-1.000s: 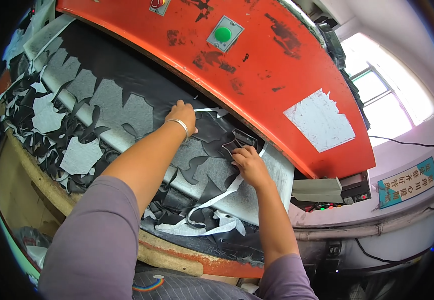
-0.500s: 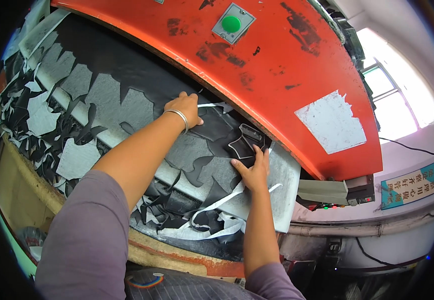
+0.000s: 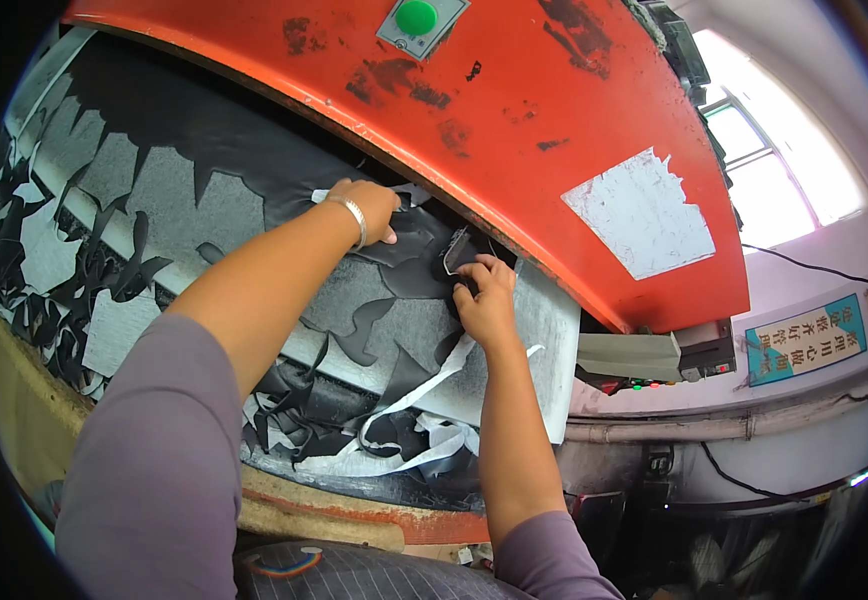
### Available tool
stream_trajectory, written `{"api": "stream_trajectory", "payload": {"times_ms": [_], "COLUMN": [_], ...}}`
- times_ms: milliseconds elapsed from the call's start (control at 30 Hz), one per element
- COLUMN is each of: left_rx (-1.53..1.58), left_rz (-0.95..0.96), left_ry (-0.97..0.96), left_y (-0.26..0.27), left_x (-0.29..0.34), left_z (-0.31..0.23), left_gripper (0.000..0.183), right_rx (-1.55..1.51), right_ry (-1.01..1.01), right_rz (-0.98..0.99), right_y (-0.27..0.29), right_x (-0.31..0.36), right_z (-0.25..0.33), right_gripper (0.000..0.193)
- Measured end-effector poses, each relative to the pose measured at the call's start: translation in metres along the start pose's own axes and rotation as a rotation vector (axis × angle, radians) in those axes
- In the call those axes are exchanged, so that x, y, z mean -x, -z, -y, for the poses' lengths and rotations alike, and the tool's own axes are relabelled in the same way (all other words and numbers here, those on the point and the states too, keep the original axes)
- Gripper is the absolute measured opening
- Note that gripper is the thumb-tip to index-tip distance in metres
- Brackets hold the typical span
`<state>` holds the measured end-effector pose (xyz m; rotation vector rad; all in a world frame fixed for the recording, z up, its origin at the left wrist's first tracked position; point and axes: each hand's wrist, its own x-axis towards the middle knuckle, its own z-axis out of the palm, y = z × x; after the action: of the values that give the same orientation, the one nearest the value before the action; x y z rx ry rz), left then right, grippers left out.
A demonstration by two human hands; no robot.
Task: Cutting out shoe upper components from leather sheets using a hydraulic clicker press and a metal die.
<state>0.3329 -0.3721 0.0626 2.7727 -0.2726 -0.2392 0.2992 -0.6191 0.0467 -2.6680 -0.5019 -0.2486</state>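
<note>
A black leather-like sheet point(image 3: 224, 125) with a jagged cut edge lies over a pale grey board point(image 3: 542, 330) under the red machine. My left hand point(image 3: 366, 208) is at the sheet's right part, its fingers bent down and closed on the black material; a short white strip point(image 3: 321, 196) shows beside it. My right hand point(image 3: 487, 290) is nearer the board's right end. Its fingers and thumb pinch a thin-walled metal cutting die point(image 3: 457, 250), which stands on the black material. My fingers hide the die's near part.
The red machine beam point(image 3: 354, 75), with a green button point(image 3: 416, 17), hangs low just beyond my hands. Black and white scraps point(image 3: 114, 320) pile along the board's near side. Long white strips point(image 3: 384, 462) curl near the front edge. A control box point(image 3: 629, 355) is at right.
My right hand has closed on the die, which has shifted and turned slightly. The white strip by my left hand now shows on that hand's left. The whole view has shifted a little.
</note>
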Motion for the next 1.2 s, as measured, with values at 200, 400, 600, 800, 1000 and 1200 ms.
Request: {"api": "stream_trajectory", "payload": {"times_ms": [200, 400, 600, 800, 1000, 1200], "left_rx": [0.735, 1.469, 0.335, 0.527, 0.642, 0.478], "left_rz": [-0.704, -0.908, -0.57, -0.684, -0.447, -0.379], "left_ry": [-0.095, 0.224, 0.314, -0.03, -0.228, -0.185], "left_y": [-0.033, -0.034, 0.007, 0.003, -0.055, -0.068], "left_x": [0.042, 0.123, 0.199, 0.149, 0.065, 0.034], "left_z": [0.014, 0.068, 0.086, 0.035, -0.025, -0.055], "left_gripper": [0.023, 0.056, 0.052, 0.038, 0.023, 0.032], "right_rx": [0.006, 0.005, -0.181, -0.042, -0.16, -0.244], "right_ry": [0.141, 0.169, 0.03, -0.205, -0.086, -0.035], "right_rz": [-0.206, -0.203, -0.181, -0.099, -0.144, -0.111], "right_y": [-0.013, -0.021, 0.013, 0.006, -0.008, -0.003], "right_x": [0.011, 0.012, 0.026, 0.052, 0.05, 0.053], "right_z": [-0.015, -0.015, -0.044, -0.018, -0.032, -0.054], "right_gripper": [0.022, 0.022, 0.054, 0.077, 0.078, 0.083]}}
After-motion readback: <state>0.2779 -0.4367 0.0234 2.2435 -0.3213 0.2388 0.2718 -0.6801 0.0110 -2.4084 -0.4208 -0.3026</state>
